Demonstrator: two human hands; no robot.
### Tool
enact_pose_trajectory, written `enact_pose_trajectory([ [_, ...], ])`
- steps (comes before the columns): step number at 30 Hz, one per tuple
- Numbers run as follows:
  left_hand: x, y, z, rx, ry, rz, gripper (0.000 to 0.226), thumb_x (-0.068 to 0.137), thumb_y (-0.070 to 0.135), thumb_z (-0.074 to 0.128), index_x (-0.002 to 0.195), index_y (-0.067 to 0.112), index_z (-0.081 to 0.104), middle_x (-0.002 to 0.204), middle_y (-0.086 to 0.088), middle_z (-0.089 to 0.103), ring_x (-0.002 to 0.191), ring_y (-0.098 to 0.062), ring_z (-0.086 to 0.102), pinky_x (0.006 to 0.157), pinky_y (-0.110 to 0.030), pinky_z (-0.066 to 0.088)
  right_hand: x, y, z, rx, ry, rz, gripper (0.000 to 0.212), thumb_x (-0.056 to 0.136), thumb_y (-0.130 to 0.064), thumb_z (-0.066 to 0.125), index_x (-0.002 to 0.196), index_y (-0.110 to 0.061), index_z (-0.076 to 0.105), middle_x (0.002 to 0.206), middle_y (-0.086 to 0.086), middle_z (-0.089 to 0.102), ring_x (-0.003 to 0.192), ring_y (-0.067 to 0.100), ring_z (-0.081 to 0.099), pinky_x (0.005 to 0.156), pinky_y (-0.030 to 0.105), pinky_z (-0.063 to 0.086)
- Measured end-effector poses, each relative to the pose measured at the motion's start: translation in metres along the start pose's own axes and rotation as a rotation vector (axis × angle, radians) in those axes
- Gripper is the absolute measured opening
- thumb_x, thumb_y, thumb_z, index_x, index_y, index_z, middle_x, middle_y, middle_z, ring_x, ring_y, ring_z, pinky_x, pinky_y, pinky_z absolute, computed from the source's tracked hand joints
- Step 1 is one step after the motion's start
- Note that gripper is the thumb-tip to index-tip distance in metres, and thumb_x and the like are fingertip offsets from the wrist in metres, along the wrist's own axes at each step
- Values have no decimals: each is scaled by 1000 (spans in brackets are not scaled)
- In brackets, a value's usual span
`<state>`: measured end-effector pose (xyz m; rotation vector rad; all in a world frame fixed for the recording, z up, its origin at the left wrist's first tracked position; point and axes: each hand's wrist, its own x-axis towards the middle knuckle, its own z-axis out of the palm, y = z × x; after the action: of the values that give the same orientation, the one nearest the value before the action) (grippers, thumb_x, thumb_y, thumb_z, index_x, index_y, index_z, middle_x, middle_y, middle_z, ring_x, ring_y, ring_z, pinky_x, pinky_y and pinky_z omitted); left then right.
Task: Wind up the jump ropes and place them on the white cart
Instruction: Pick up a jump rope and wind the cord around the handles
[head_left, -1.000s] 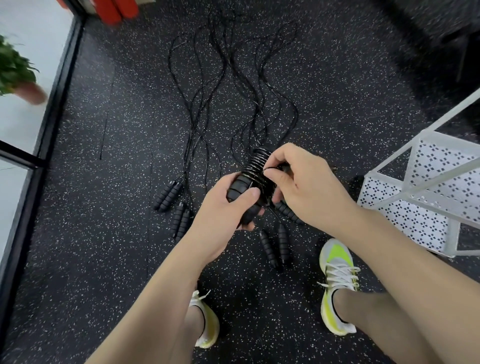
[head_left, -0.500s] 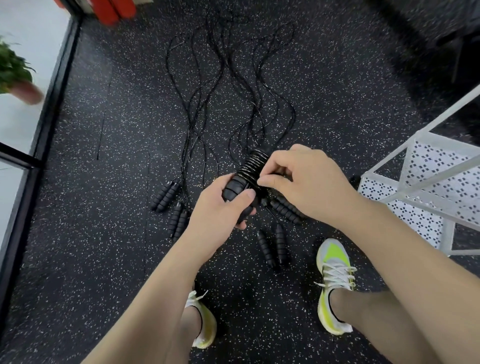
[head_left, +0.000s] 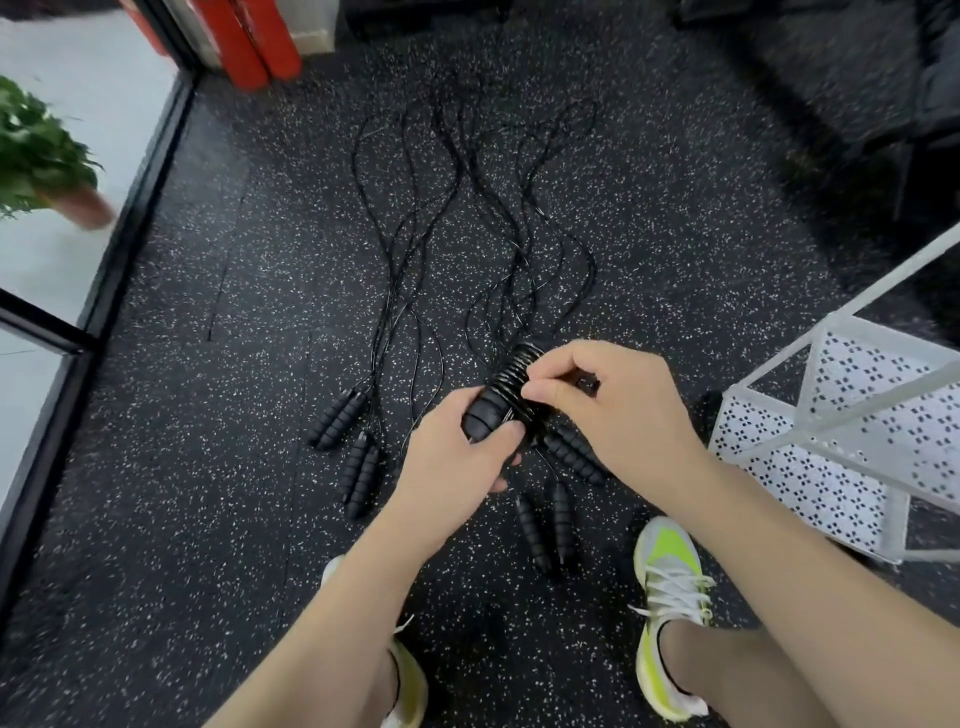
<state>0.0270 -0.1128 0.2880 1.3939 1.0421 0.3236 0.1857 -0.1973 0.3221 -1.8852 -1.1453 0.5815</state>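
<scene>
The left hand (head_left: 457, 457) grips a pair of handles (head_left: 480, 415) while the right hand (head_left: 597, 400) pinches the cord (head_left: 514, 371) wound around them, nearly finished, yet four other ropes (head_left: 441, 249) lie unwound on the floor beyond, the white cart (head_left: 831, 415) to the right.

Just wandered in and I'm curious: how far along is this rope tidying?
Early, apparently. Done: nothing shows on the white perforated metal cart. In hand: the left hand holds the black foam-handled jump rope; the right hand pinches its cord. Left: four black handle pairs lie unwound on the speckled floor.
</scene>
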Motion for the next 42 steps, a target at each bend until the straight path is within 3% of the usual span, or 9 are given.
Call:
enact_pose_trajectory([
  [7,-3,0,5,-179,8,-39,29,93,21,75,121,23,67,108,-6,75,100,-31,74,82,-52,63,-5,11,4,-3,132,-1,28,87,-32,78,111,-29,65,108,-18,58,92,5,58,74,10,40],
  [11,-4,5,7,-180,101,-22,44,80,42,77,121,27,68,110,2,76,104,-23,73,97,-52,58,-12,14,14,27,91,89,45,89,-44,74,128,-36,54,123,-18,48,108,1,54,93,24,46],
  [14,-10,9,14,-210,130,5,35,90,35,76,123,28,66,115,5,75,107,-15,71,102,-47,55,-22,8,18,155,41,124,58,89,-52,70,140,-47,43,135,-20,53,123,9,56,107,39,47],
  [17,-20,15,22,-221,140,43,50,88,38,75,135,32,57,125,9,70,113,-10,67,105,-44,53,-36,-1,19,274,2,172,69,93,-47,68,149,-54,30,144,-15,52,131,6,53,112,37,44],
  [21,-42,27,28,-158,134,123,59,77,49,79,130,47,52,118,14,70,109,-11,68,100,-46,55,-58,-14,6,367,32,186,75,94,-10,62,148,-52,33,140,-13,55,123,5,57,109,41,47],
  [23,-55,32,36,-166,118,136,57,72,51,81,121,47,52,109,11,74,102,-15,71,98,-50,56,-68,-22,-6,344,70,144,73,93,-6,59,146,-50,36,138,-16,55,122,3,56,108,34,46],
  [30,-105,84,84,-127,-4,241,45,85,46,77,121,39,51,112,16,74,106,-8,70,96,-46,57,-112,-48,-85,209,210,56,71,89,-24,62,151,-45,34,140,-12,49,134,8,46,114,45,40],
  [37,-153,156,143,23,-89,430,28,91,44,74,113,44,55,107,17,74,92,-6,70,86,-35,57,-157,-72,-181,183,390,-1,71,85,-32,60,147,-55,34,133,-11,55,124,9,55,106,44,48],
  [42,-181,207,188,158,-70,545,32,93,43,72,121,37,61,109,22,70,99,8,64,96,-29,54,-181,-87,-242,222,501,-19,73,75,-47,60,145,-56,37,126,-12,54,117,15,59,98,48,54],
])
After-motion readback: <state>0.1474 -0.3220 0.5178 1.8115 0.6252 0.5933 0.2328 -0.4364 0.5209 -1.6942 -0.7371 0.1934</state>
